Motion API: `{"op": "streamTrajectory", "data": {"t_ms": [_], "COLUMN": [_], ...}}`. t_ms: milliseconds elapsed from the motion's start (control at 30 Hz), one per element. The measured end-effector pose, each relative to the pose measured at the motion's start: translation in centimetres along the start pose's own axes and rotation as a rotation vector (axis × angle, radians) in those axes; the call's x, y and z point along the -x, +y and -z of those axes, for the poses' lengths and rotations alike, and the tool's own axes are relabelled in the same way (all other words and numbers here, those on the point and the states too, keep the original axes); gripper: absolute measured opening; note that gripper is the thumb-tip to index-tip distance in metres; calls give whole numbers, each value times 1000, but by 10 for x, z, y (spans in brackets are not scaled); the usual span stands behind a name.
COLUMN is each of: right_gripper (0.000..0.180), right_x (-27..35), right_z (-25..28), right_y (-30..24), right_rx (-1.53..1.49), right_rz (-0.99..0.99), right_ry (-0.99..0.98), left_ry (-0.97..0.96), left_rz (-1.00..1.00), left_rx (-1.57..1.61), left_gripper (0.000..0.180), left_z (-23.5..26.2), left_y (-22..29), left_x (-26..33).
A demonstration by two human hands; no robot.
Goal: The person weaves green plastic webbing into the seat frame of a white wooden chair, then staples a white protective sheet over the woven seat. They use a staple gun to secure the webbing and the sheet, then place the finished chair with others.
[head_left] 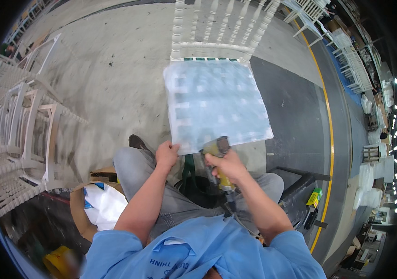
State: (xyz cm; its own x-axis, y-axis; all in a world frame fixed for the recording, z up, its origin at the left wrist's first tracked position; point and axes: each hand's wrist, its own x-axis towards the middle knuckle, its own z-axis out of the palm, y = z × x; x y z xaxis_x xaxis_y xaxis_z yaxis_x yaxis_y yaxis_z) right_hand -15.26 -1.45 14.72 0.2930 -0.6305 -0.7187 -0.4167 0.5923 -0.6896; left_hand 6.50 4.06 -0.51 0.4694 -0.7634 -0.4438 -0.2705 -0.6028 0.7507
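Note:
In front of me stands a white chair with a turned spindle back (214,45). Over its seat lies a thin white cloth (217,100), with a pale woven grid showing through. Dark green strap ends (206,59) stick out along the seat's back edge. At the near left corner my left hand (166,153) is closed on the cloth's edge. My right hand (228,165) grips a yellow staple gun (217,148), slightly blurred, with its nose beside the seat's front edge. The gun's hose drops toward my lap.
White chair frames (26,125) are stacked at the left. An open cardboard box (83,211) with white sheeting is by my left knee. Right of me are a black bench-like surface (296,195) and a small yellow-green box (315,197). A yellow floor line (330,139) runs farther right.

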Motion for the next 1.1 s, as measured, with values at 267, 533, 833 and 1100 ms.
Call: {"op": "streamTrajectory", "data": {"t_ms": [267, 533, 833, 1100], "right_gripper": [30, 42, 54, 74], "right_x": [160, 244, 193, 151], "right_z": [179, 239, 206, 185], "right_y": [50, 157, 167, 154], "right_rx": [-197, -485, -975, -1460], "right_rz": [204, 137, 496, 681], "right_ry": [555, 977, 436, -345], "left_ry": [-177, -197, -567, -1407], "left_rz": [187, 215, -278, 0], "left_rx": [292, 157, 208, 622], "left_gripper": [24, 21, 41, 52], "left_z": [7, 19, -66, -125], "left_y": [9, 25, 123, 212], "left_x": [1, 9, 118, 242]}}
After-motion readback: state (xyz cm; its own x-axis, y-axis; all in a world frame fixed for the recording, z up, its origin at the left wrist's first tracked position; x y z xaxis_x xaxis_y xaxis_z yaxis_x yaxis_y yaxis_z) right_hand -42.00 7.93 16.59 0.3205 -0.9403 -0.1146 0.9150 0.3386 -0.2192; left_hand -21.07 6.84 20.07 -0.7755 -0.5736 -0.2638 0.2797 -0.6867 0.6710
